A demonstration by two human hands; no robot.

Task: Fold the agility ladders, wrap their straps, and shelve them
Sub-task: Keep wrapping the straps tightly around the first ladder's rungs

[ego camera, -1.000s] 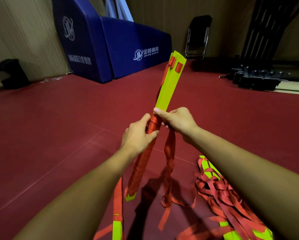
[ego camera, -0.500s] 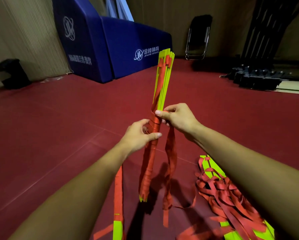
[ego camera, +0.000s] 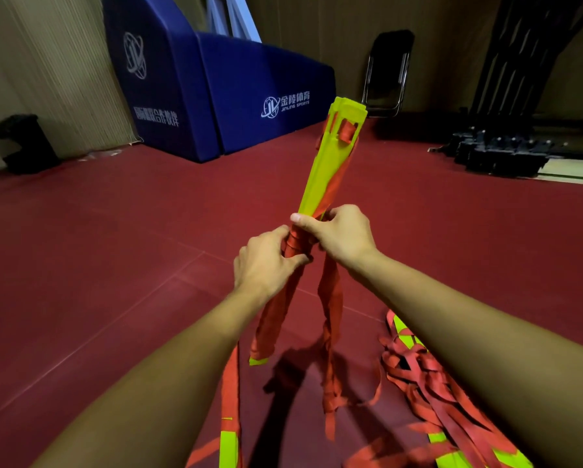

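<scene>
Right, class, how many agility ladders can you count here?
2. One folded bundle, gripped by the left hand and right hand; one tangled heap on the floor, lower right. A loose strip at bottom centre may belong to a third.

Ladder bundle point(ego camera: 330, 170) held centre, tilted, its top toward the far side. Left hand point(ego camera: 266, 261) grips it just below the right hand point(ego camera: 340, 231). Straps point(ego camera: 330, 315) hang beneath toward the floor point(ego camera: 114, 265). Second ladder heap point(ego camera: 428, 376) lies near right. Padded mats point(ego camera: 215, 96) far left; folding chair point(ego camera: 388, 72) behind the bundle.
</scene>
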